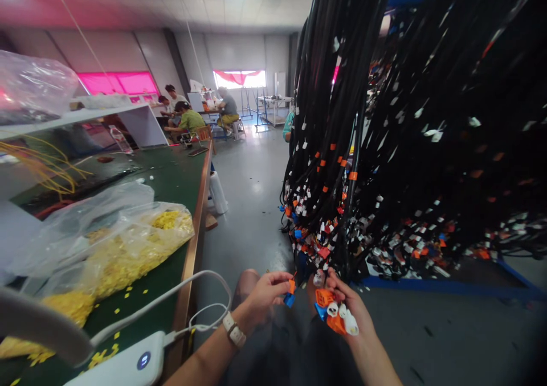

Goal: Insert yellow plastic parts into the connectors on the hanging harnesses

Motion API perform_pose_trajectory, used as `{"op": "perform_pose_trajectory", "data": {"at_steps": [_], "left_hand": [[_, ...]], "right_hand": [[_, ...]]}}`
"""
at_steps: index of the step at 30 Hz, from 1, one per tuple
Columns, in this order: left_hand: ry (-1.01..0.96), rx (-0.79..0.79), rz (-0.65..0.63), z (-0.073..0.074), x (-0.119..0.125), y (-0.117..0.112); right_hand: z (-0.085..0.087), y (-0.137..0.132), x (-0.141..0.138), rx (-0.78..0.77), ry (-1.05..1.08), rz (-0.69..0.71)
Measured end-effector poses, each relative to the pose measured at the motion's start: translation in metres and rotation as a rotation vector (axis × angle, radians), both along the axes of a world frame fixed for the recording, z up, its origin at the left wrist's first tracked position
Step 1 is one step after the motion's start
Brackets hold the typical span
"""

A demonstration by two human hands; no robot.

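My left hand (270, 291), with a pale watch on its wrist, is closed in a pinch on a small orange connector (292, 286). A blue connector (289, 300) hangs just below it, by the fingertips. To the right, my right hand (347, 295) is closed around a bunch of cable connectors (335, 313) in orange, white and blue, which spill out below the fingers. Just above both hands hang the black cable harnesses (325, 124), their lower ends crowded with white, orange, red and blue connectors and labels.
On the left, a green bench (171, 175) carries plastic bags of small yellow parts (141, 249), loose yellow pieces and a white power bank (128, 363) with a white cable. The harness rack has a blue base frame (448, 288). Several people (188, 118) sit farther back.
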State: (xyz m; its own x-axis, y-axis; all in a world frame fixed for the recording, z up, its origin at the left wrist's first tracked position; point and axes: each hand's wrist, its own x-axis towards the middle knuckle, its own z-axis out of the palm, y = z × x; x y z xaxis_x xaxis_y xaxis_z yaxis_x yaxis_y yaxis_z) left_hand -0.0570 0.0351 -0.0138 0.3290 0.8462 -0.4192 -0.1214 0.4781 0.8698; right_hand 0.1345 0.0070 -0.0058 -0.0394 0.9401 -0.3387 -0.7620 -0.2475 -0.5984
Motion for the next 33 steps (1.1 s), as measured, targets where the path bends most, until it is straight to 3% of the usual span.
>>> {"op": "perform_pose_trajectory", "data": {"at_steps": [3, 7, 12, 19, 23, 28, 30, 33], "left_hand": [[-0.027, -0.003, -0.033, -0.006, 0.001, 0.0], [-0.031, 0.032, -0.051, -0.01, 0.002, 0.0], [0.078, 0.109, 0.021, 0.003, 0.008, 0.002], [0.079, 0.31, -0.033, 0.04, 0.032, 0.011], [0.07, 0.481, -0.028, 0.079, 0.045, 0.031], [0.166, 0.667, -0.15, 0.124, 0.049, 0.051], [0.235, 0.702, -0.187, 0.132, 0.047, 0.055], [0.343, 0.786, -0.216, 0.131, 0.043, 0.06]], "right_hand": [[0.003, -0.01, 0.011, -0.098, 0.109, -0.078], [0.006, -0.022, 0.016, -0.107, -0.047, -0.125], [0.014, -0.032, -0.001, -0.082, -0.207, -0.151], [0.037, -0.04, -0.046, 0.013, -0.339, -0.195], [0.045, -0.042, -0.073, 0.061, -0.392, -0.15], [0.054, -0.04, -0.099, 0.143, -0.457, -0.025], [0.055, -0.037, -0.105, 0.194, -0.491, 0.004], [0.052, -0.028, -0.111, 0.26, -0.56, 0.061]]}}
